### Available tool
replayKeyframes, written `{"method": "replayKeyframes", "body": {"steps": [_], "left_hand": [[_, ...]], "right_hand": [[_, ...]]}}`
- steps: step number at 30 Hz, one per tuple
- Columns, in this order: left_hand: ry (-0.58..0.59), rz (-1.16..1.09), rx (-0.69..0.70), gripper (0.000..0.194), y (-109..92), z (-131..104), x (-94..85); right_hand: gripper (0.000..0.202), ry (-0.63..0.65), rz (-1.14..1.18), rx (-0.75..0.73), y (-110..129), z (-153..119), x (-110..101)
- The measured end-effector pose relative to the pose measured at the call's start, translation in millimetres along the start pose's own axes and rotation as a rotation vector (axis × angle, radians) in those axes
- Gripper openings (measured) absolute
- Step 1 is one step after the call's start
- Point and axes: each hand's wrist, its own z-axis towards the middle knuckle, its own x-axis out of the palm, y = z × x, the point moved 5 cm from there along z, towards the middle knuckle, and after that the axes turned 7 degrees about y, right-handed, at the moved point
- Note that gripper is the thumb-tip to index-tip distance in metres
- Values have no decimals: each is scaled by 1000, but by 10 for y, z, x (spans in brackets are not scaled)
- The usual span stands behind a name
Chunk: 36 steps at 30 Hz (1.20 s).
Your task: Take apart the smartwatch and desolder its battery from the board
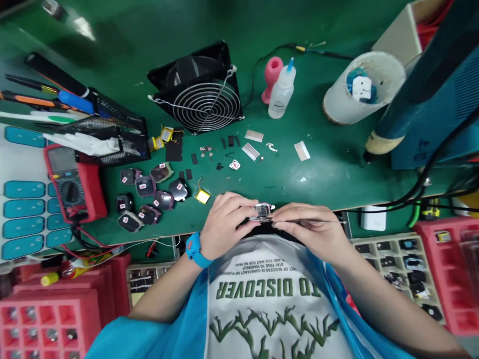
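Note:
At the table's near edge my left hand, a blue watch on its wrist, is closed on an opened smartwatch case with its circuit board facing up. My right hand pinches thin metal tweezers, their tip end at the right side of the case. The fingers hide part of the tweezers and the case rim. Left of my hands a yellow battery lies on the green table, near several watches with small labels, such as a dark one.
A black fan, a clear dropper bottle and a white cup stand farther back. To the left are a red multimeter and a mesh pen holder. A soldering iron handle hangs at the right, with black cables.

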Motion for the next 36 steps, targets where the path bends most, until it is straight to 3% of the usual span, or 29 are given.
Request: {"method": "replayKeyframes", "body": {"steps": [2, 4, 9, 12, 14, 19, 23, 26, 28, 30, 33, 36], "left_hand": [[-6, 21, 10, 9, -9, 5, -4], [-11, 29, 7, 12, -18, 9, -6], [-65, 1, -30, 16, -34, -51, -42], [-106, -31, -79, 20, -9, -158, -87], [-122, -37, -93, 22, 9, -224, -114], [-121, 23, -94, 17, -23, -221, -60], [-243, 196, -209, 21, -84, -166, 19], [-269, 214, -224, 42, -101, -145, -12], [-192, 154, -105, 38, -106, -85, -81], [-44, 117, 36, 33, -96, 8, -145], [184, 103, 176, 46, -62, 134, -168], [212, 162, 170, 31, -40, 163, -134]], "right_hand": [[12, -43, 4, 51, 30, 41, -125], [25, -74, -147, 89, 83, 109, -273], [55, 62, -1024, 101, 159, 347, -472], [54, 59, -1256, 69, 175, 447, -517], [51, 41, -1187, -11, 238, 477, -508], [24, 40, -760, -228, 385, 377, -385], [14, -55, -601, -155, 224, 200, -344], [9, -138, -504, -118, 83, 82, -358], [7, -167, -463, -144, 48, 34, -363], [7, -192, -442, -174, 53, 8, -362], [11, -211, -394, -182, 81, -12, -323], [13, -168, -307, -185, 101, -30, -209]]}}
